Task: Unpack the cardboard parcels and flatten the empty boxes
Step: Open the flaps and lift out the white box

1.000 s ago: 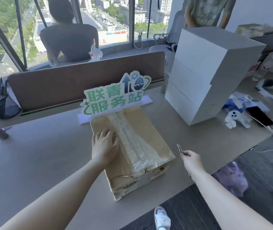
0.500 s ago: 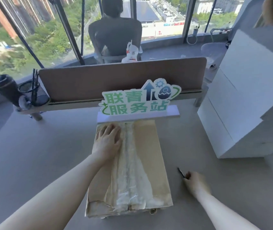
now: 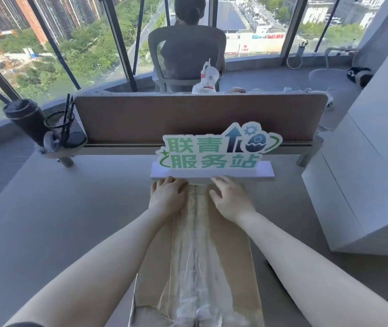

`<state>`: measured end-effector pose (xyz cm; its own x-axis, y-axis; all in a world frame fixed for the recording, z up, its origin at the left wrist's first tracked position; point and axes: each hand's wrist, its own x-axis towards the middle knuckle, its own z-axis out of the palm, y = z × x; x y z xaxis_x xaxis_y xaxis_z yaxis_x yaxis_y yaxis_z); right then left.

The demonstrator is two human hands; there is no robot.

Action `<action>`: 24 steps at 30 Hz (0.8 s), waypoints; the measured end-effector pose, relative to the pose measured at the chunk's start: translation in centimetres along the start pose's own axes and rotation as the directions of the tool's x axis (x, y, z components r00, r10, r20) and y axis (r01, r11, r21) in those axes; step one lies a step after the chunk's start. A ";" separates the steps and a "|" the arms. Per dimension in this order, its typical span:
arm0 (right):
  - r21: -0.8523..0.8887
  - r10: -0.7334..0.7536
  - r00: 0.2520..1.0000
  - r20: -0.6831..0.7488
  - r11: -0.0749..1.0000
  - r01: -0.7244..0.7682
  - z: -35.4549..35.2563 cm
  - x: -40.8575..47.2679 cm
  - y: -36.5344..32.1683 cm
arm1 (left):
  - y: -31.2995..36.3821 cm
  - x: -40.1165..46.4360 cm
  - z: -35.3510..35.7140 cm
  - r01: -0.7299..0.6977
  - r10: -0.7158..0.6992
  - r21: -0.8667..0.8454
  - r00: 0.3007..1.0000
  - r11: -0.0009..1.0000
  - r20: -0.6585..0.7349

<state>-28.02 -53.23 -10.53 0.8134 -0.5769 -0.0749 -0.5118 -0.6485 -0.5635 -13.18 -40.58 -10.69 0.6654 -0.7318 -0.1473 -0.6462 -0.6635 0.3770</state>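
While both hands, left and right, press flat on the taped parcel, holding nothing, opening has barely begun; next, split the tape seam.

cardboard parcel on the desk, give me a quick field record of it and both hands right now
parcel: cardboard parcel lying flat on the grey desk, flaps closed
seal: clear tape strip along the top seam, apparently unbroken
left hand: left hand flat on the far end, left of the tape
right hand: right hand flat on the far end, right of the tape
beyond parcel: green-lettered sign on a white base, at the parcel's far edge
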 end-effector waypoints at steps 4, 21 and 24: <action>-0.071 0.030 0.997 -0.064 0.997 -0.035 1.8 2.1 -1.0 | -0.8 0.5 0.8 -0.022 0.008 -0.141 0.995 0.990 -0.099; 0.023 0.098 0.971 -0.216 0.995 -0.095 2.7 3.1 -1.4 | -1.0 1.2 -0.4 0.018 -0.058 -0.518 0.996 0.855 -0.061; 0.339 0.182 0.970 -0.162 0.933 -0.119 1.9 3.2 -1.5 | -1.1 1.2 -0.8 0.055 -0.074 -0.674 0.997 0.737 0.001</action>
<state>-24.17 -53.15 -11.55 0.6510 -0.7579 -0.0424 -0.4809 -0.3685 -0.7956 -11.35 -40.59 -10.51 0.7108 -0.6811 -0.1761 -0.1875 -0.4247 0.8857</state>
